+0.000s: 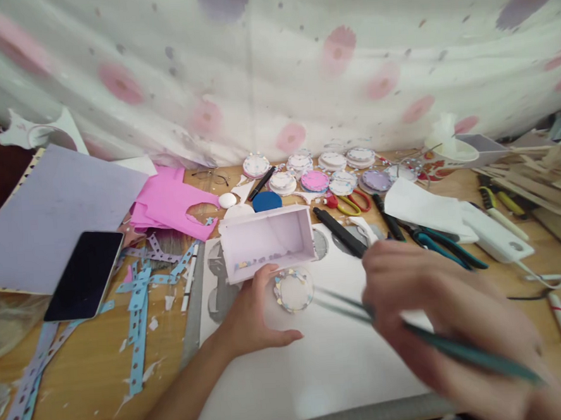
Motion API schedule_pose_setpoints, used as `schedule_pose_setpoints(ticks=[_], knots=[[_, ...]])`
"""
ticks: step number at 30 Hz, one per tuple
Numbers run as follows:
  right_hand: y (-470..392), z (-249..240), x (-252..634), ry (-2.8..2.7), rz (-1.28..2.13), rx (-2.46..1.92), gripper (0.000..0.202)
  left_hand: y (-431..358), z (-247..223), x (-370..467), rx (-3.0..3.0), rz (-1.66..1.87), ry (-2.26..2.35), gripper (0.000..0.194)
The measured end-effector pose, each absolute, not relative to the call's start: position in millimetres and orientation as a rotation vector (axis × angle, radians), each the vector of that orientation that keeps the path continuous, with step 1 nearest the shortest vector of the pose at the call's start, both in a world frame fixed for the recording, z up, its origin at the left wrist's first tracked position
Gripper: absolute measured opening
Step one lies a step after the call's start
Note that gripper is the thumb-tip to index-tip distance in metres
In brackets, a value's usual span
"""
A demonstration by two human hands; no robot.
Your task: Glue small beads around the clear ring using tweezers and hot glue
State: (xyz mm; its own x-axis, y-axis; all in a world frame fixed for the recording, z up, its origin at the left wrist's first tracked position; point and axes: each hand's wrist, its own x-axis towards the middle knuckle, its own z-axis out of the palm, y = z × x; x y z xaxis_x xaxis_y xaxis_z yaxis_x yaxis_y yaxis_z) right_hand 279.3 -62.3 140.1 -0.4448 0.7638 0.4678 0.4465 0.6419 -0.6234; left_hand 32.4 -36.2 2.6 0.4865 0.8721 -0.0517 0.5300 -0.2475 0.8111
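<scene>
My right hand (434,314), blurred by motion, is closed around green tweezers (470,350). Their two thin tips point left, close to the right edge of a small clear disc (293,290) ringed with tiny pastel pieces. That disc rests on a white sheet (290,374). On its left side my left hand (249,319) lies with thumb and forefinger spread apart, holding nothing I can see. The forefinger reaches the front edge of an open pale lilac box (269,236), tilted toward me with several tiny pastel bits along its lower wall.
Decorated round discs (333,162) stand in rows at the back. Pliers (442,247), scissors (349,206) and a white glue gun (496,238) lie to the right. A phone (85,276), pink sheets (166,201) and blue punched strips (138,326) are on the left.
</scene>
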Motion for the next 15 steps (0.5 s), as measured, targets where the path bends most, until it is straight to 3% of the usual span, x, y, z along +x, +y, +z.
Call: schedule_pose_setpoints(ticks=[15], knots=[[28,81,254,-2.145,1.002,-1.004,0.01,-36,5,35,1.898,0.543,1.153,0.1]])
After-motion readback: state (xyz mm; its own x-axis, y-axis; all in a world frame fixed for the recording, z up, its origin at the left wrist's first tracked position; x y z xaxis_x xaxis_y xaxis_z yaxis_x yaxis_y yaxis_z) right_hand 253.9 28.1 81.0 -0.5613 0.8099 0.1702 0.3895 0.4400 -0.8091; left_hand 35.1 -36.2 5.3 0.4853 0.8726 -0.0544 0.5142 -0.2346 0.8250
